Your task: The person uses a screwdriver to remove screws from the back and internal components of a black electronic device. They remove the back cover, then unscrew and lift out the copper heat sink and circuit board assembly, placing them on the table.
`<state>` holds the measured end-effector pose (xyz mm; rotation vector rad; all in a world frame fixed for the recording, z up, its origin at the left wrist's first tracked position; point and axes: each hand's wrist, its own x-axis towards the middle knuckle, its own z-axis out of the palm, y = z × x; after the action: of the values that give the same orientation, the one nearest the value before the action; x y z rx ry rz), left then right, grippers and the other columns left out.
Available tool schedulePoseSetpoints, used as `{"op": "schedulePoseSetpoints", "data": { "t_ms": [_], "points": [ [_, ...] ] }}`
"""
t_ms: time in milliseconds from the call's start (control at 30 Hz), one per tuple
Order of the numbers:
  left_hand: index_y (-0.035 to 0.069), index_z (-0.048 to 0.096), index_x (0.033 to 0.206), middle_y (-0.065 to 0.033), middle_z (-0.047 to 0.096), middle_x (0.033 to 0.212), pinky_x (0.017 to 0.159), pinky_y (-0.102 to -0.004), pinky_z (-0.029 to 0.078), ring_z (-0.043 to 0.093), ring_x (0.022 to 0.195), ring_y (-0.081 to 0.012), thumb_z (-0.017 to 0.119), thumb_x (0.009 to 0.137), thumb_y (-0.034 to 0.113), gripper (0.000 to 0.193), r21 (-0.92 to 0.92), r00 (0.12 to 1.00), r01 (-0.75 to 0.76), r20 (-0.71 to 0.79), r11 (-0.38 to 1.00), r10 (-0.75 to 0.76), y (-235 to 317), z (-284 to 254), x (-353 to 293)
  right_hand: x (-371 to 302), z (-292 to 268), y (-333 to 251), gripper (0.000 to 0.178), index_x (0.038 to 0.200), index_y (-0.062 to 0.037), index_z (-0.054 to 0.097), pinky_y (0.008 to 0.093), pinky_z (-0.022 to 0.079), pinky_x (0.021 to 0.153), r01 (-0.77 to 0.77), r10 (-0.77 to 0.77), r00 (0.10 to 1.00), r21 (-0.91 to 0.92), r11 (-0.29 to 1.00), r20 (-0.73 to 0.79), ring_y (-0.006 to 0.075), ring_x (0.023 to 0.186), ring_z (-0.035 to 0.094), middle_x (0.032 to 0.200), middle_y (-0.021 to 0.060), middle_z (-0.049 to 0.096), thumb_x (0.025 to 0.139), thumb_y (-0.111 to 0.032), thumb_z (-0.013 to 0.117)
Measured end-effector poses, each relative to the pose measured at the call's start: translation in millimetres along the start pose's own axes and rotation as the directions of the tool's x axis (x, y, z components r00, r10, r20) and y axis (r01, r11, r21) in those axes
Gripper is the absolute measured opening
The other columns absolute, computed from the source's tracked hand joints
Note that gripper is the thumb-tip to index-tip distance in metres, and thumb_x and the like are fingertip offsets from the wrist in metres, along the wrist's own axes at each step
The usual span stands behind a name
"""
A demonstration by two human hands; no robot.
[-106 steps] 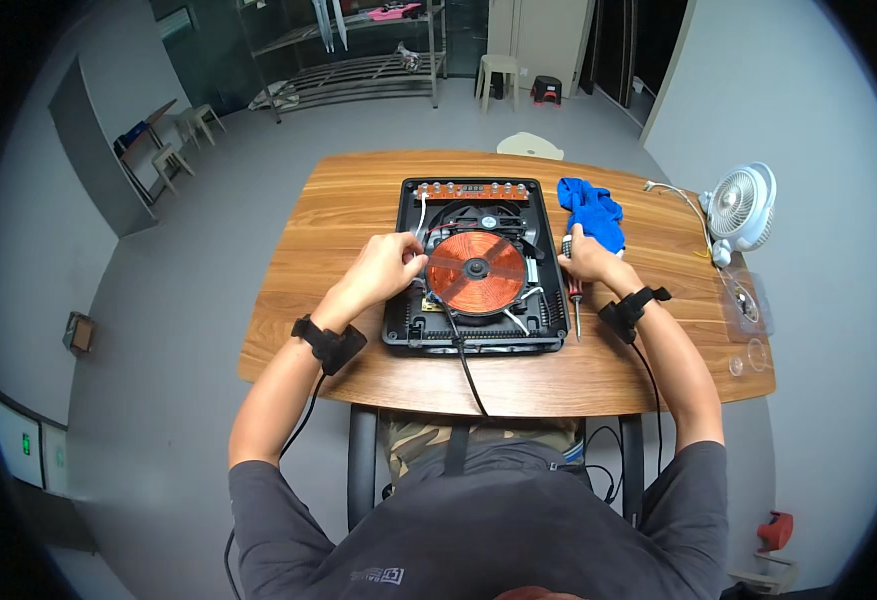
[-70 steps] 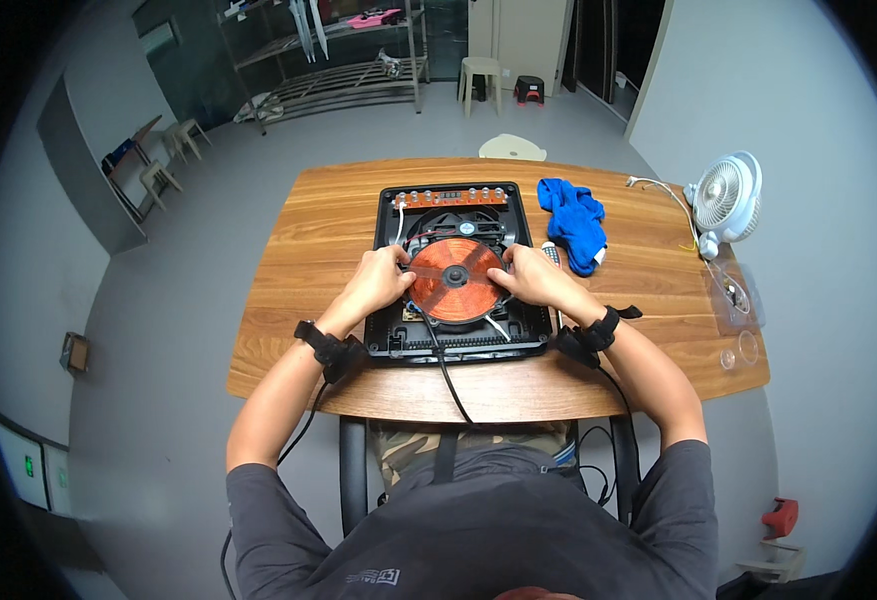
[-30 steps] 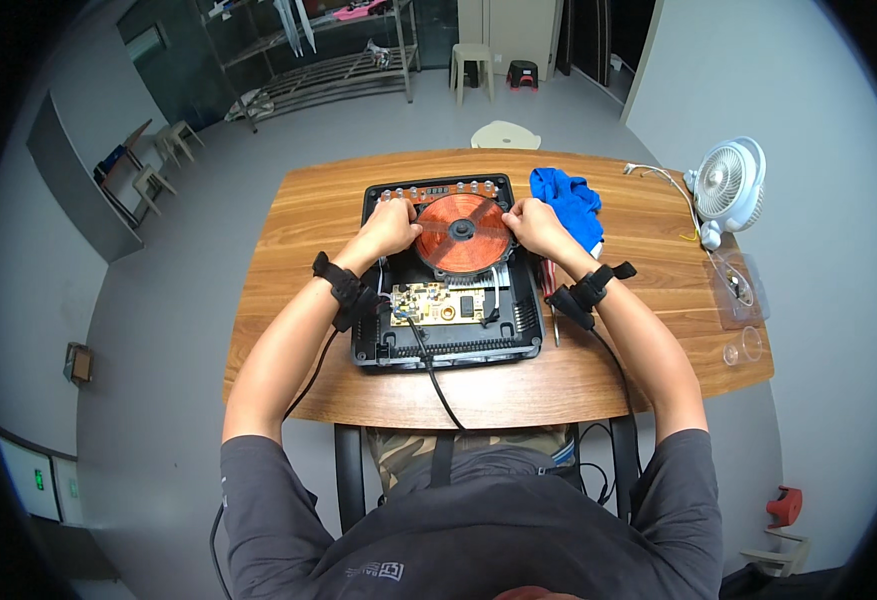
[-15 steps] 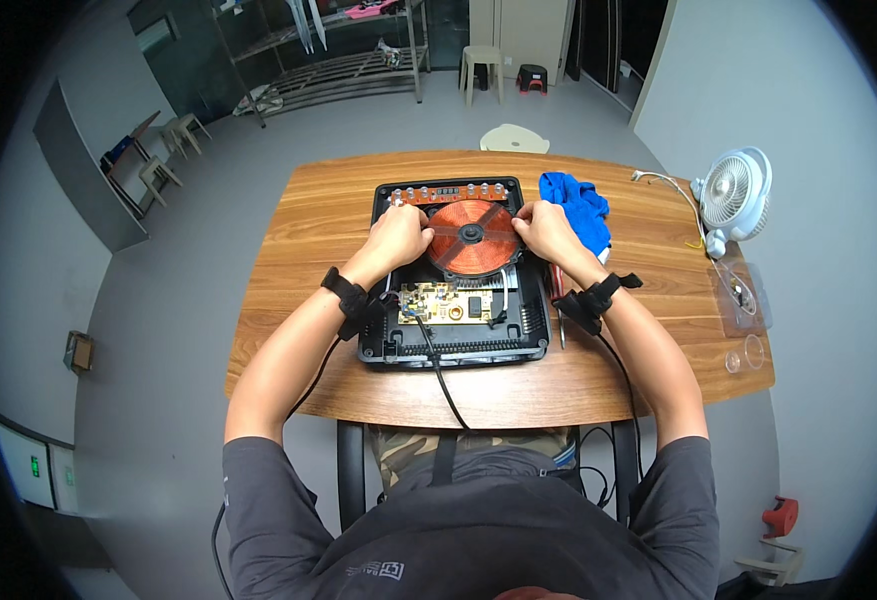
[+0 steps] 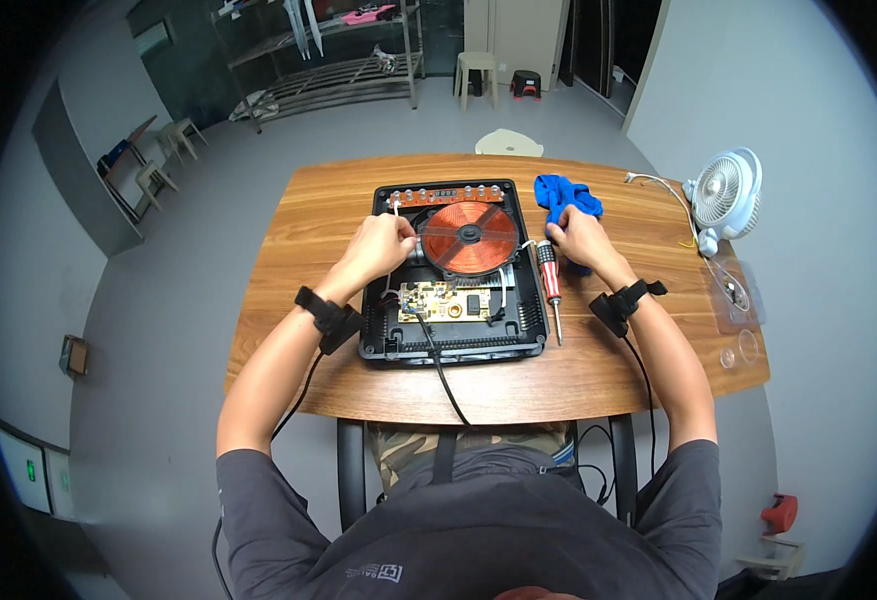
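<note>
An opened induction cooker (image 5: 383, 332) lies on the table, its black housing holding a round copper coil (image 5: 470, 222), a yellowish circuit board (image 5: 446, 303) and an orange control strip (image 5: 445, 194). At the coil's left edge is my left hand (image 5: 382, 246), fingers bent together; what they pinch, if anything, is hidden. My right hand (image 5: 584, 246) is to the right of the cooker, its curled fingers gripping the lower part of a crumpled blue cloth (image 5: 566, 194). A red, white and black screwdriver (image 5: 550, 283) lies between the cooker and that hand.
A white fan (image 5: 726, 196) with a trailing wire stands at the table's (image 5: 288, 260) right edge. Below it sits a clear plastic tray (image 5: 740, 292) and small clear round pieces (image 5: 747, 347). A black cord (image 5: 448, 391) runs from the cooker over the front edge.
My right hand has left the coil's right edge and moved right to the blue cloth, uncovering the screwdriver. My left hand has shifted slightly left, a little away from the coil.
</note>
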<state>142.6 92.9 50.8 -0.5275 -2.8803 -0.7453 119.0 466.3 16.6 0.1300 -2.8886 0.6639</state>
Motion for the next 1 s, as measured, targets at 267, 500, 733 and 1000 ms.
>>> {"op": "schedulePoseSetpoints", "data": {
  "t_ms": [267,500,733,1000],
  "points": [
    [0.001,0.077,0.094,-0.0159,0.076,0.085,0.076,-0.0379,0.058,0.075,0.081,-0.0283,0.076,0.084,0.013,0.015,-0.079,0.988,0.02,0.157,0.997,-0.008,-20.2,-17.1,-35.8,-11.1,17.4,-0.3,0.05,0.11,0.0036,0.064,0.0516,0.057,0.084,0.087,-0.039,0.972,-0.199,0.976,0.233,0.0452,0.096,0.071,0.101,0.0292,0.072,0.09,-0.042,0.072],
    [0.003,0.079,0.098,-0.0163,0.077,0.09,0.081,-0.0379,0.058,0.075,0.086,-0.0288,0.077,0.083,0.011,0.017,-0.077,0.965,-0.015,0.26,0.997,0.035,-21.4,-20.3,-60.0,-4.0,27.7,-2.8,0.048,0.103,0.0095,0.067,0.0499,0.058,0.081,0.143,-0.108,0.949,-0.1,0.985,0.296,0.0473,0.092,0.07,0.094,0.0334,0.07,0.088,-0.036,0.072],
    [0.005,0.08,0.093,-0.0151,0.077,0.088,0.082,-0.0392,0.058,0.075,0.087,-0.0298,0.076,0.081,0.008,0.013,-0.006,0.979,-0.007,0.205,1.0,0.008,-21.1,-10.2,-64.4,-13.1,12.6,9.6,0.048,0.107,0.0049,0.067,0.0454,0.057,0.081,0.1,-0.094,0.982,-0.029,0.995,0.162,0.0417,0.092,0.072,0.095,0.028,0.072,0.087,-0.037,0.074],
    [0.005,0.08,0.093,-0.0154,0.077,0.09,0.083,-0.0405,0.057,0.075,0.089,-0.0312,0.078,0.082,0.013,0.014,-0.071,0.987,-0.033,0.157,0.997,0.044,-24.8,-12.4,-57.0,-15.1,-89.4,-34.4,0.043,0.106,0.0026,0.061,0.0417,0.056,0.074,0.12,-0.107,0.982,0.076,0.99,-0.154,0.0308,0.082,0.072,0.087,0.0221,0.071,0.091,-0.035,0.075]
  ]
}}
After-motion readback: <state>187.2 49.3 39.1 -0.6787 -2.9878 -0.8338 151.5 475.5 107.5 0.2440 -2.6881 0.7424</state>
